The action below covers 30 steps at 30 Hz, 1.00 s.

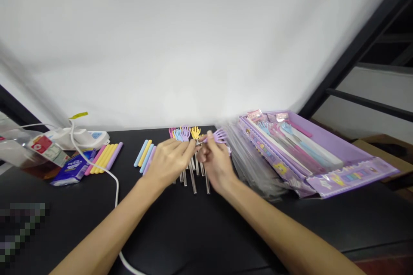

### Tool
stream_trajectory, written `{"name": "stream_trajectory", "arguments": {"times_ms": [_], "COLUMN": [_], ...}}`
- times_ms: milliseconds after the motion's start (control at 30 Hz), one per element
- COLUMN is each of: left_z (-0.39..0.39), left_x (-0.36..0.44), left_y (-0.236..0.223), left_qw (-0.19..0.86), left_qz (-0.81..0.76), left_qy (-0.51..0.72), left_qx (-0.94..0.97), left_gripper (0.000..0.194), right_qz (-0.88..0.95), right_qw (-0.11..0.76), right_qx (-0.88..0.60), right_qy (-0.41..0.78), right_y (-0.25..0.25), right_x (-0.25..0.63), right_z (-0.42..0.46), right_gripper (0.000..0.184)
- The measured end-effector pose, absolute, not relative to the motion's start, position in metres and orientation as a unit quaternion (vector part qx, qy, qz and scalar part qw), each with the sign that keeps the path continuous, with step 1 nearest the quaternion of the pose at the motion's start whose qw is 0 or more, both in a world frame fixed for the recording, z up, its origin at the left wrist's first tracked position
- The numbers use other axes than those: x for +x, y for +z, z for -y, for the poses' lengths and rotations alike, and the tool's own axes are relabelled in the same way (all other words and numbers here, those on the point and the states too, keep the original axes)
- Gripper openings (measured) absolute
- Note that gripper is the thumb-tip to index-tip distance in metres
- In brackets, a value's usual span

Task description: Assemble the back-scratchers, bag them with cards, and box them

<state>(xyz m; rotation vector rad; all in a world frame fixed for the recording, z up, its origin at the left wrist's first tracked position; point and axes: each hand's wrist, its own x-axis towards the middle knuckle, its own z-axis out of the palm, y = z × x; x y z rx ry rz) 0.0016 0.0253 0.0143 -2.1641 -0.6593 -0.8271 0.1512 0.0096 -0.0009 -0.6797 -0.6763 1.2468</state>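
Between thumb and fingers, my right hand [217, 165] pinches a purple back scratcher head [220, 135] shaped like a small hand, its prongs pointing right. My left hand [171, 157] is closed at the other side of it, on the short metal part [199, 142] that shows between both hands; its fingertips are partly hidden. Under and behind my hands lie several back scratchers with silver rods [192, 180] and claw heads in pink, blue, purple and yellow [195, 132]. Just left of my left hand are blue, yellow and purple handle tubes [144, 154].
A purple display box [322, 137] with wrapped back scratchers stands at right, beside clear plastic sleeves [251, 159]. More coloured tubes [105, 158], a blue packet [74, 167], a power strip [87, 137] and a clear bag [29, 146] lie left. A white cable [116, 193] crosses the black table.
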Motion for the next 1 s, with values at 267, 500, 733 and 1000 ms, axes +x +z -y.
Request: {"name": "stream_trajectory", "arguments": {"times_ms": [267, 500, 733, 1000], "left_z": [-0.029, -0.045, -0.04, -0.045], "left_x": [-0.004, -0.036, -0.023, -0.028], "left_y": [0.015, 0.019, 0.015, 0.019], "left_qw": [0.251, 0.226, 0.283, 0.31], "left_qz": [0.318, 0.329, 0.33, 0.311], "left_qy": [-0.331, -0.317, -0.31, -0.338], "left_qx": [-0.852, -0.861, -0.846, -0.832], "left_gripper": [0.022, 0.024, 0.022, 0.014], "right_qz": [0.336, 0.186, 0.324, 0.243], "right_qw": [0.724, 0.843, 0.74, 0.826], "right_qx": [-0.317, -0.307, -0.305, -0.299], "right_qy": [0.512, 0.4, 0.504, 0.413], "right_y": [0.013, 0.032, 0.018, 0.031], "right_x": [0.179, 0.242, 0.197, 0.236], "right_z": [-0.02, -0.039, -0.028, -0.035], "right_gripper": [0.039, 0.039, 0.037, 0.041]}}
